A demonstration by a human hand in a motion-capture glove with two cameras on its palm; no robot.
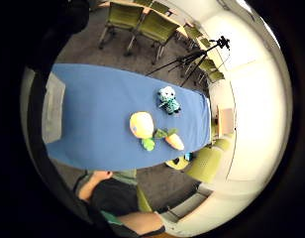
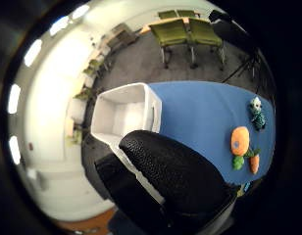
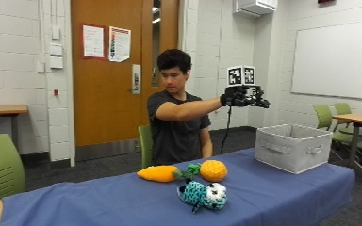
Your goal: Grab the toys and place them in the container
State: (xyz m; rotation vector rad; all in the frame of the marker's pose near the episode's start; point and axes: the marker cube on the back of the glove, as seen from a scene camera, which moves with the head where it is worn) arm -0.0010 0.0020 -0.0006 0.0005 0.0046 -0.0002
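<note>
Outside view, hand [image 3: 243,98] raised, fingers unclear, container [image 3: 292,147] interior hidden

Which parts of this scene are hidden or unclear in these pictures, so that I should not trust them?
- Inside of the white fabric container: the outside view shows only its walls; in the thumb side palm view the gloved right hand covers one corner.
- Blue-spotted plush animal: too small in both palm views to tell what animal it is.
- Hand's fingers: blurred in the outside view, so its grip cannot be read.
</note>
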